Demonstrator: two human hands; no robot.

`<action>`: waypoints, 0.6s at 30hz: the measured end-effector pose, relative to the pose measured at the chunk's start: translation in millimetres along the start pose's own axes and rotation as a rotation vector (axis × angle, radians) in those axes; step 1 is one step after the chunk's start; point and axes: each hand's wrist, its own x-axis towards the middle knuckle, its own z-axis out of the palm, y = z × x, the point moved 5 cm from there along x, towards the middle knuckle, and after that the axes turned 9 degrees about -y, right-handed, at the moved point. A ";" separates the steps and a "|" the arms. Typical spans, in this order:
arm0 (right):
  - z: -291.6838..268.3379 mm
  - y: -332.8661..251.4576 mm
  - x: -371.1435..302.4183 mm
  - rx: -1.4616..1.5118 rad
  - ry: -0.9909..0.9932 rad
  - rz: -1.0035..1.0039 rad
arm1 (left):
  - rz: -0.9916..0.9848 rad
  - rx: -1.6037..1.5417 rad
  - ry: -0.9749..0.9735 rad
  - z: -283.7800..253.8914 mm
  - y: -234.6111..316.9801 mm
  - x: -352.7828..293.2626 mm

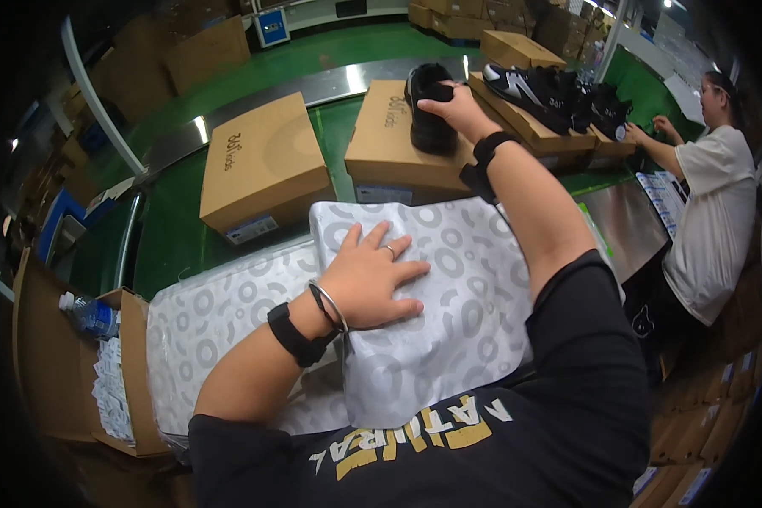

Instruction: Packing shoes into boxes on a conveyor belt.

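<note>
My left hand [376,278] lies flat with spread fingers on a sheet of white wrapping paper [449,288] printed with grey rings. Beneath and to the left is a stack of the same paper [220,322]. Farther off, my right hand [459,112] grips a black shoe [433,127] at its opening. That shoe is over the lid of a closed brown shoebox [372,140]. To its right, black-and-white shoes [529,93] rest on another shoebox [550,140].
A closed shoebox [267,161] sits on the green conveyor at left. An open carton [131,372] at lower left holds small white packets [110,389] and a water bottle [89,315]. At right a co-worker [711,203] reaches toward the shoes. Stacked cartons [703,432] stand lower right.
</note>
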 end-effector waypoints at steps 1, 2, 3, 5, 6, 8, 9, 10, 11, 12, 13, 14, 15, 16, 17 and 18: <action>1.3 -0.1 1.7 -0.048 0.085 0.012 | 0.002 -0.006 -0.002 1.5 0.3 0.4; 6.5 -11.9 -1.6 -0.039 0.077 0.000 | 0.004 -0.016 -0.011 4.0 -1.2 -2.1; 2.1 -17.4 -8.1 0.228 0.068 0.039 | 0.001 -0.036 -0.007 5.0 -2.0 -2.6; -9.4 -48.6 -37.2 0.557 0.030 0.069 | -0.015 -0.048 -0.014 3.0 -2.6 -8.6; -19.2 -69.8 -57.0 0.615 0.002 0.060 | -0.022 -0.066 -0.017 2.1 -1.3 -9.0; -36.7 -122.4 -116.9 0.548 -0.128 0.094 | -0.003 -0.082 -0.029 -1.1 -0.8 -7.9; -45.3 -157.0 -148.7 0.338 -0.170 -0.070 | -0.013 -0.068 -0.023 -3.6 -1.5 -5.9; -42.6 -181.1 -181.9 0.129 -0.219 -0.228 | -0.025 -0.059 -0.019 -5.8 -1.1 -4.8; -27.9 -181.8 -213.1 0.137 -0.224 -0.194 | -0.044 -0.081 -0.021 -7.8 -2.8 -4.1; -7.4 -191.3 -246.5 -0.217 -0.258 -0.278 | -0.042 -0.081 0.019 -4.7 -7.1 -2.9; 16.3 -196.3 -273.6 -0.559 -0.301 -0.373 | -0.055 -0.073 0.019 1.9 -12.7 -3.0; 34.0 -202.6 -293.7 -0.913 -0.334 -0.472 | -0.062 -0.057 0.029 2.0 -15.1 -3.5; 40.9 -197.0 -317.0 -0.958 -0.447 -0.409 | -0.016 -0.031 0.044 -8.3 -0.9 6.2; 60.1 -181.0 -322.5 -0.966 -0.579 -0.360 | -0.008 -0.028 0.039 -4.9 -3.5 8.6; 62.8 -174.9 -323.3 -0.887 -0.578 -0.385 | -0.009 -0.029 0.057 -4.5 -3.0 9.6; 45.3 -174.2 -323.0 -0.620 -0.595 -0.312 | -0.011 -0.028 0.076 -5.5 -1.9 9.5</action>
